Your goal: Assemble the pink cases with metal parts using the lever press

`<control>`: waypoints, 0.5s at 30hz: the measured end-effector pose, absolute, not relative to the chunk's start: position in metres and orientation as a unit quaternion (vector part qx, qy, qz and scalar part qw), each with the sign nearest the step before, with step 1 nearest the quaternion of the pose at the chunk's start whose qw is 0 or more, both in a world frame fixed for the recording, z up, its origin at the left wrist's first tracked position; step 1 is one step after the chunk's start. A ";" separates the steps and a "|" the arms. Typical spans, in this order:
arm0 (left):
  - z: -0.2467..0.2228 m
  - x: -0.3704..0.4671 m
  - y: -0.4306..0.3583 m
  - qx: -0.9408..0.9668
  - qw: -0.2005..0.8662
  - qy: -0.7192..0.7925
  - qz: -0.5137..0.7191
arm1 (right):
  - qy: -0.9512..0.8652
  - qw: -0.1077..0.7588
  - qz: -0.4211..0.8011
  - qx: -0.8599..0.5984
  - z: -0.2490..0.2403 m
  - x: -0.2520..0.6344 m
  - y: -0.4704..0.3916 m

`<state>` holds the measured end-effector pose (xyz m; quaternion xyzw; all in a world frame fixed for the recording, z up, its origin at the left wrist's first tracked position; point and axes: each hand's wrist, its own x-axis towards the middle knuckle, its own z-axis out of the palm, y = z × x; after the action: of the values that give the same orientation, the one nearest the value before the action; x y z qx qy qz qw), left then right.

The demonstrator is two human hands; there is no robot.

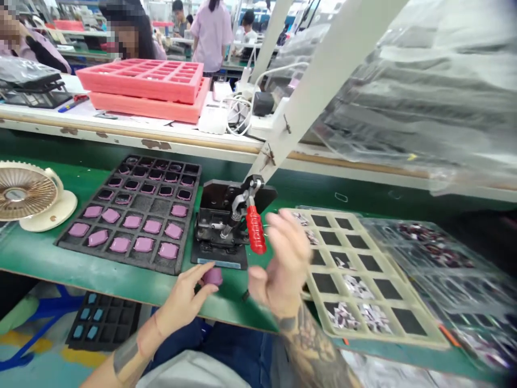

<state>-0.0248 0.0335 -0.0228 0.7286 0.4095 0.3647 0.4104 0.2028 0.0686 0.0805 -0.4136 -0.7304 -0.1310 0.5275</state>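
Observation:
Between the thumb and fingers of my left hand (181, 299) is a small purple case-like piece (212, 276), held just in front of the clamp fixture's base. The black clamp fixture (220, 231) stands on the green bench, with its red handle (256, 230) pointing down toward me. Just right of that handle, my right hand (285, 261) is raised with thumb and fingers apart, slightly blurred, and nothing shows in it. Left of the fixture lies a dark foam tray (155, 205) with rows of similar purple pieces (144, 244); those at the back look black on top.
A cream compartment tray (420, 302) with small silvery parts lies at right, beside clear plastic trays (436, 280). A fan (48, 207) stands at far left. Red trays (141, 102) sit on the shelf behind, below a slanted white post (307, 102). Other people are beyond.

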 end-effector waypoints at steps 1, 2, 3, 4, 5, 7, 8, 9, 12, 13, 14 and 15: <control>-0.022 -0.026 0.034 0.726 0.421 0.407 0.361 | -0.767 0.507 -0.161 -0.360 0.092 0.203 0.080; -0.021 -0.028 0.034 0.725 0.432 0.401 0.357 | -0.780 0.509 -0.183 -0.316 0.103 0.202 0.089; -0.021 -0.029 0.035 0.724 0.441 0.396 0.354 | -0.782 0.521 -0.196 -0.281 0.113 0.200 0.096; -0.021 -0.030 0.035 0.722 0.449 0.392 0.351 | -0.777 0.540 -0.193 -0.258 0.123 0.197 0.101; -0.021 -0.031 0.036 0.721 0.453 0.390 0.350 | -0.764 0.570 -0.171 -0.250 0.135 0.193 0.103; -0.022 -0.033 0.036 0.720 0.455 0.392 0.348 | -0.721 0.628 -0.092 -0.279 0.158 0.185 0.102; -0.023 -0.033 0.037 0.720 0.454 0.393 0.348 | -0.693 0.649 -0.053 -0.308 0.168 0.182 0.100; -0.023 -0.033 0.037 0.719 0.454 0.394 0.348 | -0.669 0.660 -0.029 -0.341 0.175 0.180 0.096; -0.024 -0.033 0.034 0.710 0.462 0.394 0.357 | -0.636 0.659 -0.049 -0.398 0.167 0.183 0.083; -0.023 -0.033 0.031 0.697 0.474 0.397 0.364 | -0.637 0.654 -0.057 -0.405 0.153 0.186 0.077; -0.021 -0.033 0.028 0.677 0.492 0.401 0.373 | -0.644 0.644 -0.050 -0.410 0.134 0.190 0.070; -0.019 -0.033 0.024 0.651 0.516 0.405 0.383 | -0.657 0.626 -0.029 -0.419 0.113 0.193 0.063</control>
<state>-0.0327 0.0238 -0.0190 0.6507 0.4052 0.3826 0.5158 0.1934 0.0626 0.1132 -0.4187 -0.6574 -0.0288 0.6259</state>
